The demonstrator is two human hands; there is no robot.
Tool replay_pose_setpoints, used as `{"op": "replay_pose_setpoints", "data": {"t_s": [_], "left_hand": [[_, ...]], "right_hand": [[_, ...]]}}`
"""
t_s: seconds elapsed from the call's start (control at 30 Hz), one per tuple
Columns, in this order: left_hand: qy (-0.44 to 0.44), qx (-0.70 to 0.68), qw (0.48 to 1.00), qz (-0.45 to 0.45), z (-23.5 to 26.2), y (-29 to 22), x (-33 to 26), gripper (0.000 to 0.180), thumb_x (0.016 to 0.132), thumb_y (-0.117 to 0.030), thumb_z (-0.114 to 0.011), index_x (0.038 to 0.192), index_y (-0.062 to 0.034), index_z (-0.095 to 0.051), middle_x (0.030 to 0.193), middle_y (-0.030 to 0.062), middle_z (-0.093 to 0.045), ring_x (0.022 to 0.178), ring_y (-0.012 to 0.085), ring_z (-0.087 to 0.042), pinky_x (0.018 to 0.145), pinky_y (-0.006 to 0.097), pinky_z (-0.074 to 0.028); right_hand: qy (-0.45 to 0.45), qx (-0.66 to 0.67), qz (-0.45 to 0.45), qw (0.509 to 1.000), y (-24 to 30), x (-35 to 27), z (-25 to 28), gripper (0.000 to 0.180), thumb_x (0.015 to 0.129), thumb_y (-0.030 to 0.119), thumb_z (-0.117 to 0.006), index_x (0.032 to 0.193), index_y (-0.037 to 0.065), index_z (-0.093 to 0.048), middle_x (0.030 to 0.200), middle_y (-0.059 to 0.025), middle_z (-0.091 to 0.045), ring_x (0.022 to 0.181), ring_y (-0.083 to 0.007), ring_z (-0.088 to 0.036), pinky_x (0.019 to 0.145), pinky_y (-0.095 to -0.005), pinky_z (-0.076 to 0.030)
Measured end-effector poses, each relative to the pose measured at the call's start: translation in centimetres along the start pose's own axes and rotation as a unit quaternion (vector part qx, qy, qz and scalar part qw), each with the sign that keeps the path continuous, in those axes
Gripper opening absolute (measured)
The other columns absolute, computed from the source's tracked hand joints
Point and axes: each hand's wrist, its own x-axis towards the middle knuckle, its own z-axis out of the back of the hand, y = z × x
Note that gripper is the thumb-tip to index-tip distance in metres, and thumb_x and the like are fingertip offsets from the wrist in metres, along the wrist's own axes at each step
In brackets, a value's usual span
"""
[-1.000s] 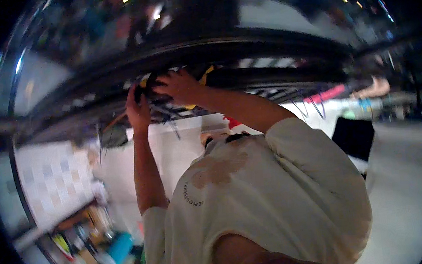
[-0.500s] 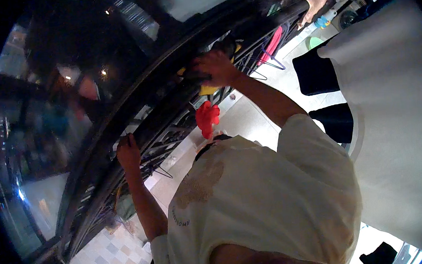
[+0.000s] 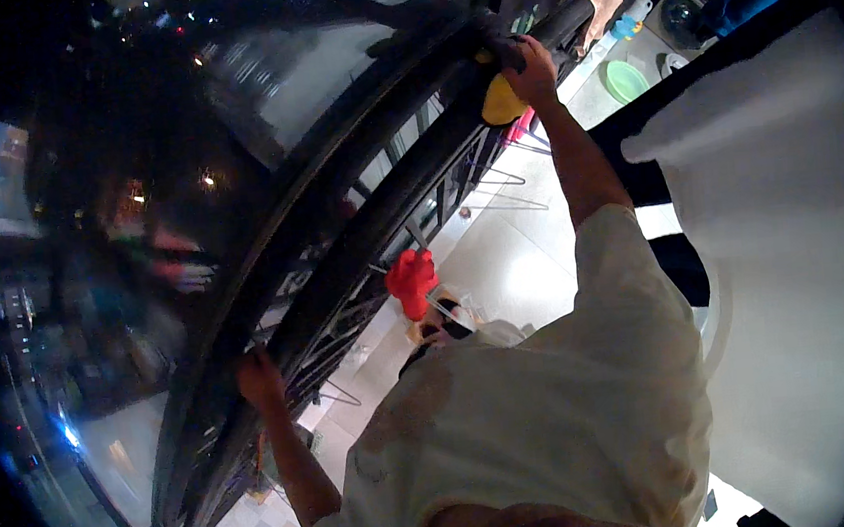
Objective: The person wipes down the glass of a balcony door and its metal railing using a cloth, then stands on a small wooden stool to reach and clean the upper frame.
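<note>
My right hand (image 3: 528,65) presses a yellow cloth (image 3: 501,104) against the dark railing (image 3: 361,259), fingers closed over it, while my left hand (image 3: 257,376) grips that railing lower down for balance.

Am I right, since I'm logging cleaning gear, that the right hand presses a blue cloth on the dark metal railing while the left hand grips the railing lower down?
Not quite. The head view shows that the cloth under the right hand is yellow, not blue. The rest stands: that hand presses it on the dark metal railing, and the left hand grips the railing lower down.
</note>
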Motion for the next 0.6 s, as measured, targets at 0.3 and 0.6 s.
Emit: {"op": "replay_pose_setpoints", "data": {"t_s": [0.3, 0.6], "left_hand": [[0.036, 0.153, 0.985, -0.064, -1.8, 6.4, -2.0, 0.029, 0.089, -0.025, -0.045, 0.103, -0.0061, -0.06, 0.101, 0.019, -0.06, 0.093, 0.0352, -0.057, 0.078, 0.045, -0.045], [0.043, -0.095, 0.993, 0.046, -2.0, 6.5, -2.6, 0.029, 0.091, -0.02, -0.043, 0.107, -0.0018, -0.059, 0.097, 0.0219, -0.06, 0.087, 0.0377, -0.057, 0.079, 0.041, -0.046]], "right_hand": [[-0.109, -0.019, -0.06, 0.992, -16.3, 6.6, -2.7, 0.047, 0.068, 0.019, -0.068, 0.111, 0.007, -0.055, 0.123, -0.0148, -0.051, 0.108, -0.0365, -0.05, 0.094, -0.0406, -0.04], [-0.108, -0.16, -0.148, 0.97, -25.1, 10.7, -1.6, 0.048, 0.071, 0.025, -0.063, 0.115, 0.011, -0.054, 0.126, -0.0154, -0.048, 0.112, -0.0338, -0.049, 0.092, -0.0427, -0.041]]}}
